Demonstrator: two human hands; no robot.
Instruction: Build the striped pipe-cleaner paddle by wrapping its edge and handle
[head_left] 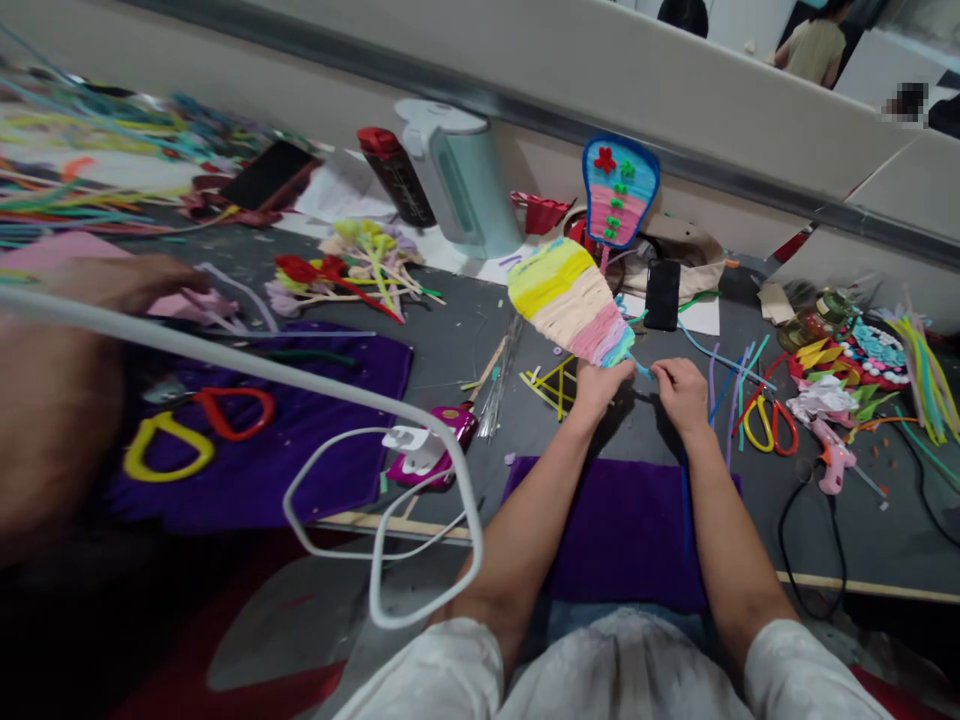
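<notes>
Nearest me, a purple cloth point(622, 530) lies under my forearms. Above it my left hand point(600, 385) is closed around the base of the striped fan point(570, 300), which is tilted up and to the left over the grey table point(465, 340). My right hand point(681, 392) is nearly shut, fingertips pinching the blue stem point(641, 370) just beside. Off right, the pink glue gun point(832, 457) sits near scissors point(772, 425). Farther back, there's a black phone point(663, 296), then a blue-rimmed fan point(621, 192) standing upright, and a pale kettle point(469, 180) to its left.
</notes>
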